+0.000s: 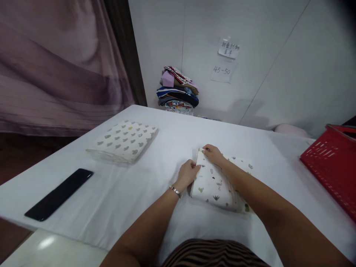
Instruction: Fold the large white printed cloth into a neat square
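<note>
Folded cloth (214,185) (white, printed) under both hands' grip, left edge.

Both my hands on the folded printed cloth (215,185) mid-tabletop (155,148). My left hand (189,173) grips its left edge; my right hand (213,154) pinches the far left corner, forearm lying across the cloth. Relative to that cloth: second folded cloth with grey print (124,140) well apart to the left, black phone (59,193) further left near the tabletop edge, red basket (332,165) off to the right, pile of clothes (178,91) beyond against the wall.
</note>
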Demonstrator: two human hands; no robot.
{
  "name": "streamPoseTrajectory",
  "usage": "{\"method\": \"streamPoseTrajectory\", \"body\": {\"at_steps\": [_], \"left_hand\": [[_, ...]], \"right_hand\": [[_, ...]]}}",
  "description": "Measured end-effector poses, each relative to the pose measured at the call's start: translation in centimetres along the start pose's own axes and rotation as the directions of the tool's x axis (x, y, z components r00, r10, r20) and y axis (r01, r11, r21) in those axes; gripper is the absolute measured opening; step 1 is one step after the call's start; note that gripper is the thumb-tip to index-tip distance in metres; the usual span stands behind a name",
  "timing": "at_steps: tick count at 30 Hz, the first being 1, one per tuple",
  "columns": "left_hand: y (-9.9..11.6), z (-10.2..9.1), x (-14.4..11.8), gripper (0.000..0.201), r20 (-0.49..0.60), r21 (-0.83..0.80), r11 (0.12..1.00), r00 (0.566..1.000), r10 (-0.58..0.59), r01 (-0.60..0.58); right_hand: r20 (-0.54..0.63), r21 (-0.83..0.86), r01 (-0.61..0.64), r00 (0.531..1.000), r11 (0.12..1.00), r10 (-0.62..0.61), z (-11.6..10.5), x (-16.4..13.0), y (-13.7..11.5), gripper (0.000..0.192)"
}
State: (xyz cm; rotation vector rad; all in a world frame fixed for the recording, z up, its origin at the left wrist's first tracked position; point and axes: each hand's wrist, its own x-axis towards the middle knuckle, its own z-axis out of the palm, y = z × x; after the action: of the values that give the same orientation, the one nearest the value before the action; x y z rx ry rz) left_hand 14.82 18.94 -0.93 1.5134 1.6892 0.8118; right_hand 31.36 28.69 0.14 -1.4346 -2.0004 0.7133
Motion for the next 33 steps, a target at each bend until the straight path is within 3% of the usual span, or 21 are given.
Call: {"method": "streamPoseTrajectory", "body": {"at_steps": [10,20,33], "left_hand": [[0.6,0.3,1.7,0.034,-0.019,-0.030,1.000,1.000,-0.001,0.001],[1.0,0.5,2.5,0.020,0.000,-0.052,0.998,1.000,0.018,-0.018],[1.5,0.2,2.3,0.028,-0.004,-0.077,0.997,1.000,0.025,-0.025]], "right_hand": [[0.006,0.052,0.018,1.000,0.998,-0.019,-0.2,0.1,-0.2,0.021],[-0.055,0.163,0.058,0.997,0.985,-0.050,-0.3,-0.2,-0.1,0.026],[0.029,0.070,0.009,1.000,0.998,-0.011,0.1,0.3,-0.3,0.019]]}}
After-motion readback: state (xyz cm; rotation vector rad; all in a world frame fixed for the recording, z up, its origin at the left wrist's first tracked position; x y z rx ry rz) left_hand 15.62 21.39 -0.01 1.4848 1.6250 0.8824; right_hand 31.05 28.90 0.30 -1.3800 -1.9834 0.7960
